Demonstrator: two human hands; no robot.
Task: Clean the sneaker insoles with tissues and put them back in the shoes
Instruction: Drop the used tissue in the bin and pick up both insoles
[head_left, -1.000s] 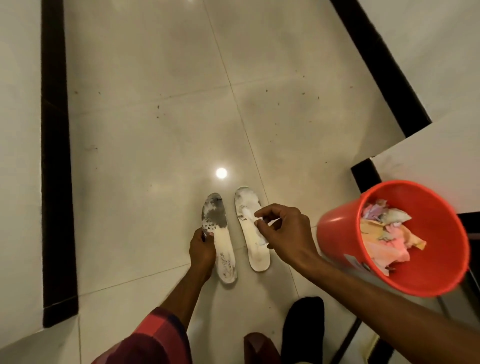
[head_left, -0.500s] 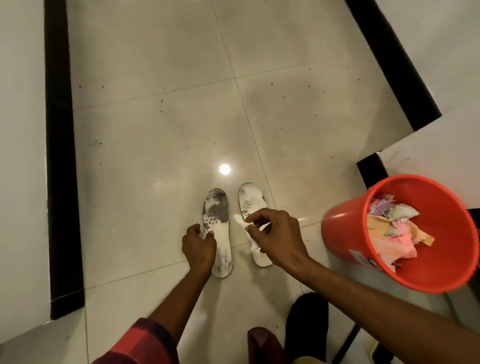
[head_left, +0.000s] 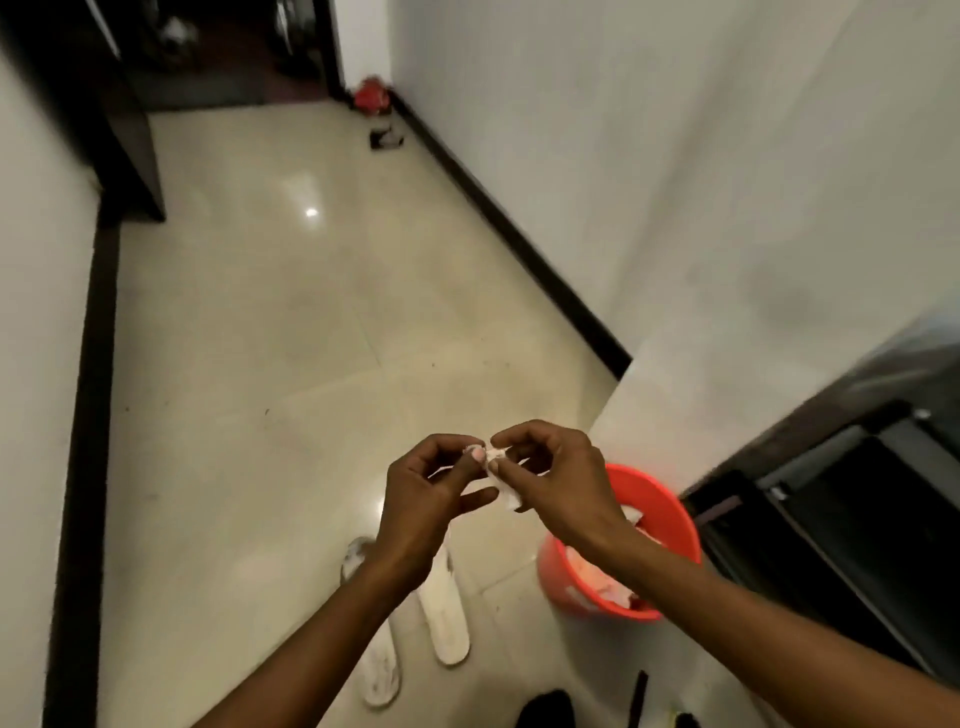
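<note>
Bare from wrist to the picture's edge, the left forearm (head_left: 311, 639) and right forearm (head_left: 753, 608) look lean. The left hand (head_left: 423, 501) and right hand (head_left: 563, 488) are bare too, with long fingers and short nails. Low down sits what looks like a black sock (head_left: 545, 709) — blurred, cut off.

Quick tally: two insoles, left insole (head_left: 382, 670) and right insole (head_left: 444, 618). One white tissue (head_left: 503, 482). One red bin (head_left: 675, 512). Two grips, left grip (head_left: 421, 499) and right grip (head_left: 561, 483), both bare hands. One small red thing (head_left: 370, 93) way down the hall, can't tell what.
</note>
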